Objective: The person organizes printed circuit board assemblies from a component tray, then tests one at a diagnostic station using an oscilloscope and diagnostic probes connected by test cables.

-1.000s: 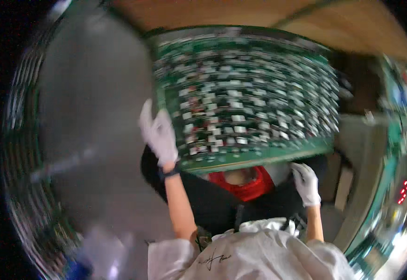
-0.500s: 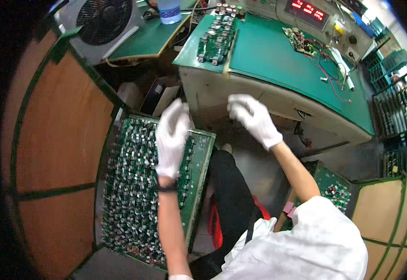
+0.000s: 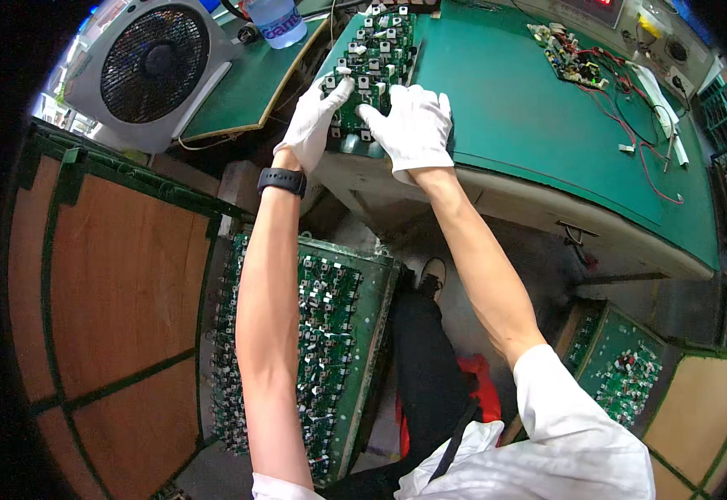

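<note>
Several green circuit boards (image 3: 384, 46) with upright components lie in a row on the left end of the green-topped bench. Both my hands wear white gloves and are at the near end of this row. My left hand (image 3: 317, 125) closes on the left side of a circuit board (image 3: 353, 108), its thumb over the components and its other fingers partly hidden. From the right, my right hand (image 3: 412, 129) grips the same end, thumb against the board and fingers curled at its right side.
A large tray (image 3: 363, 292) of circuit boards stands below my left forearm; a smaller board-filled tray (image 3: 643, 333) is at lower right. A grey fan (image 3: 155, 62) and a water bottle (image 3: 276, 21) stand at upper left. A wired circuit board (image 3: 568, 54) lies on the bench (image 3: 505, 108).
Both hands have moved forward and up, from above the tray and the floor gap to the circuit boards on the bench. The view has shifted slightly.
</note>
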### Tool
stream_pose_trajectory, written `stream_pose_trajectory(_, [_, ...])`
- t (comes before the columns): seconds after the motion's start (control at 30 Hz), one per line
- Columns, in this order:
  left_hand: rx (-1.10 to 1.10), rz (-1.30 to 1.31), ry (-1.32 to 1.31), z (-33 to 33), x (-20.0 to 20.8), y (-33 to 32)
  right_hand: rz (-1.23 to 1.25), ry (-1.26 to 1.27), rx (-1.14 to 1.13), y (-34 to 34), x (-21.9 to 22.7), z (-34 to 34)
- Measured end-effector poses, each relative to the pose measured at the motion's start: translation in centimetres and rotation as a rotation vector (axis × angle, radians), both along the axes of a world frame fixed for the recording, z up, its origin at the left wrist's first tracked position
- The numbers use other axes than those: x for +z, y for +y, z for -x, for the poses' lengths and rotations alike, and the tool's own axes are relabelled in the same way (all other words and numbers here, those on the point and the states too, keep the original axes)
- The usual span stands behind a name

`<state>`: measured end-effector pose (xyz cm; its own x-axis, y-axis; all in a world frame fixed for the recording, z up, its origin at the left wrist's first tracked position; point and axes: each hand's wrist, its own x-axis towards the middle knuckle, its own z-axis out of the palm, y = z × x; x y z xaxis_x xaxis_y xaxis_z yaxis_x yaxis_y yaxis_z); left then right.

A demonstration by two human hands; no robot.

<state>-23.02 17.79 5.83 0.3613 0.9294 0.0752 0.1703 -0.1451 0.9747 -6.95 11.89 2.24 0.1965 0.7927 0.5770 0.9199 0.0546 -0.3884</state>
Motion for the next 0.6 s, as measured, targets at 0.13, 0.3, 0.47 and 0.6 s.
stream_pose_trajectory(0.13, [0.057,-0.132,0.016,-0.8,-0.2,-1.8,0.089,0.096,-0.031,-1.4,1.5,0.3])
stream_pose_trajectory(0.3, [0.315,-0.285,-0.099,3.6,1.7,-12.4,0.052,0.245,0.264,-8.1,3.2,4.6])
stream_pose_trajectory(0.47, [0.710,-0.134,-0.244,10.2,-4.4,-30.3,0.161,0.140,0.602,-22.7,1.4,12.0])
stream_pose_trajectory(0.6, [1.018,0.264,-0.475,19.8,-8.6,-49.6,0.441,0.067,0.955,-36.4,-3.7,23.0])
